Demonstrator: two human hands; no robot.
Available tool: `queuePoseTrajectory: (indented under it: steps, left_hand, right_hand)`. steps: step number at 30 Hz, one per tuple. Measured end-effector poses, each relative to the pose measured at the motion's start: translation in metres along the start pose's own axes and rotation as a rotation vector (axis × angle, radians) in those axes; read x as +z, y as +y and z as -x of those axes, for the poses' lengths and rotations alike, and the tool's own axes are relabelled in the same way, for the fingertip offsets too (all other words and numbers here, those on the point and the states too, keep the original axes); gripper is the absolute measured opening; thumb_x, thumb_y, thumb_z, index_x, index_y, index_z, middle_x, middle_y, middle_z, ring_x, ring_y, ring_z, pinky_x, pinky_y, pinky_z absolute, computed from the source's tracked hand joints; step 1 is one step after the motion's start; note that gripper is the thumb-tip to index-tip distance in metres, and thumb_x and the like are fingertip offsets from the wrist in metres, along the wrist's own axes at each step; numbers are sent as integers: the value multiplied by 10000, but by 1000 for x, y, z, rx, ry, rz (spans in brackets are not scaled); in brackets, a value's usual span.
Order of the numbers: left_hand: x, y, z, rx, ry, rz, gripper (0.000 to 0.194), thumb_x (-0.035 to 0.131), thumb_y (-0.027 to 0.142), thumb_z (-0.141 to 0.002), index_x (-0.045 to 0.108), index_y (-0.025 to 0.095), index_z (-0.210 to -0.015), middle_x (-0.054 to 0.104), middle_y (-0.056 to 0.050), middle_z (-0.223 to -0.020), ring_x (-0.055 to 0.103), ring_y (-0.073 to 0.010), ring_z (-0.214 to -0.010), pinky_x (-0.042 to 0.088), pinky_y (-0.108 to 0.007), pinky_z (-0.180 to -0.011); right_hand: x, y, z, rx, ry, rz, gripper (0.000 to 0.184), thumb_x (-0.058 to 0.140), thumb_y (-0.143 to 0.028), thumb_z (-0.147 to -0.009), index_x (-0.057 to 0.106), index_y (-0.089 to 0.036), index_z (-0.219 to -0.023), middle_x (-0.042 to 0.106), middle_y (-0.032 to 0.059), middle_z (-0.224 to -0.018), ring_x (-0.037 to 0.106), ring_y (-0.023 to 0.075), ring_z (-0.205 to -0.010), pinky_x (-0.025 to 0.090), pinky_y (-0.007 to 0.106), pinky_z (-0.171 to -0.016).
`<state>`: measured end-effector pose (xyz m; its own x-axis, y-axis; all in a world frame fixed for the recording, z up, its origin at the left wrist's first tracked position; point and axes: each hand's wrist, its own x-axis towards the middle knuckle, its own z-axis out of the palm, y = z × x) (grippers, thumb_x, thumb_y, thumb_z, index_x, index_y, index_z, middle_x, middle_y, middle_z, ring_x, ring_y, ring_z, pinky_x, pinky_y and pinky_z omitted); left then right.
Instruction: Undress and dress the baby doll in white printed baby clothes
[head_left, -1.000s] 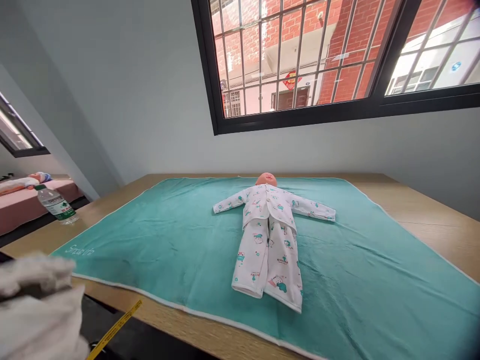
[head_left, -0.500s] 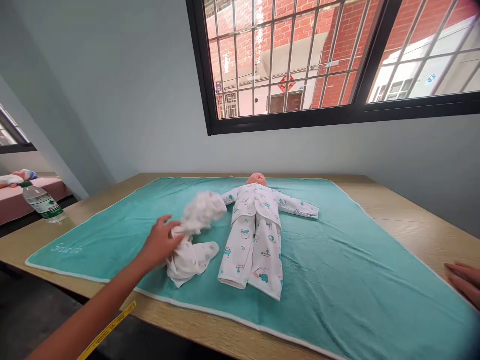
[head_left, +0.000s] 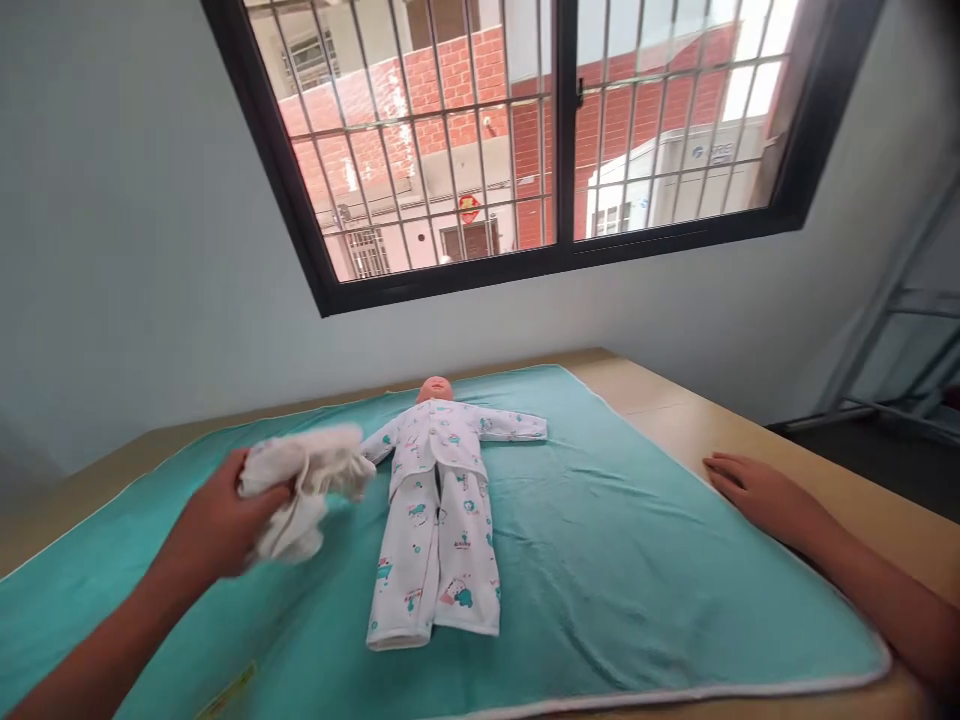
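My left hand (head_left: 214,520) grips a bunched white baby garment (head_left: 304,480), lifted over the teal towel (head_left: 600,560) and blurred by motion. Just right of it, a baby doll (head_left: 436,388) lies on its back, head toward the wall. The doll wears a white printed long-sleeved top (head_left: 442,440) with its arms spread out. Matching printed trousers (head_left: 420,560) extend toward me below the top. My right hand (head_left: 750,490) rests at the towel's right edge, fingers stretched out, holding nothing.
The towel covers much of a wooden table (head_left: 652,385) set against the wall. A black-framed barred window (head_left: 450,280) is above. A metal frame (head_left: 885,310) stands at the far right. Near the bottom left shows a thin yellowish strip (head_left: 229,690).
The white garment, partly lying on the towel before, is now gathered up in my left hand. The view has swung right, bringing more of my right hand into sight; the bottle is out of frame.
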<state>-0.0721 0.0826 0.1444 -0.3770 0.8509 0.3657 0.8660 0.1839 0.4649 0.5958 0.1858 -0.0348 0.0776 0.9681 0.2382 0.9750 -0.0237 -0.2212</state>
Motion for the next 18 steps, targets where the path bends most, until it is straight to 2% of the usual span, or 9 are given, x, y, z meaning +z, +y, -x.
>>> queuePoseTrajectory:
  steps: [2,4,5,7,9,11,13,15,18]
  left_hand:
    - [-4,65,-2,84,101,170,429,597,438,-707,517,308,-1108,670,52,-948,625,-246,-784,475,-336,-617]
    - [12,135,12,340,58,278,406,658,396,-671,529,281,-1038,654,23,-977,618,-229,-823,470,-321,-653]
    - [29,167,23,435,-24,316,388,664,396,-683,520,267,-1019,650,2,-990,617,-220,-842,469,-313,-664]
    - [76,219,54,529,-234,323,358,623,412,-736,517,254,-1040,649,-40,-1014,622,-217,-850,468,-309,-663]
    - [131,252,86,674,-488,141,389,609,444,-753,544,241,-1078,626,-96,-1127,619,-265,-938,483,-364,-748]
    - [178,265,113,812,-688,-60,554,647,490,-719,531,224,-1190,576,-151,-1240,561,-349,-1091,457,-491,-875]
    - [202,263,127,882,-684,-64,655,632,543,-732,488,220,-1284,533,-168,-1311,502,-378,-1178,415,-571,-933]
    - [200,248,122,946,-611,54,630,601,547,-775,480,236,-1310,521,-140,-1348,481,-348,-1221,414,-553,-970]
    - [169,204,83,946,-407,216,450,536,435,-869,526,247,-1278,550,-88,-1341,506,-263,-1224,438,-433,-1008]
  right_hand:
    - [-4,-7,3,16,1,-16,522,312,-423,-905,647,-170,-1215,531,132,-1375,457,244,-1295,298,276,-1098]
    - [-7,-11,5,22,30,-35,493,331,-399,-897,664,-180,-1187,554,116,-1354,472,234,-1286,291,278,-1108]
    - [-8,-13,7,22,48,-49,486,338,-392,-888,674,-181,-1170,569,109,-1339,483,233,-1278,297,288,-1110]
    - [-11,-13,9,22,65,-100,477,365,-399,-865,689,-187,-1143,590,95,-1316,506,240,-1258,332,317,-1097]
    - [-15,-12,12,43,73,-176,476,409,-432,-837,695,-190,-1131,612,87,-1290,531,261,-1229,380,350,-1064]
    - [-17,-8,13,90,101,-251,482,448,-460,-812,698,-193,-1126,635,79,-1260,559,282,-1191,410,375,-1035]
    - [-18,-4,14,137,134,-306,473,467,-460,-796,705,-196,-1109,656,73,-1225,581,292,-1157,427,388,-1014]
    - [-17,3,15,169,150,-351,448,482,-453,-784,716,-210,-1078,671,66,-1198,594,299,-1135,441,398,-991]
    - [-15,8,13,212,211,-413,411,501,-447,-771,720,-219,-1034,687,75,-1160,605,310,-1108,448,415,-966]
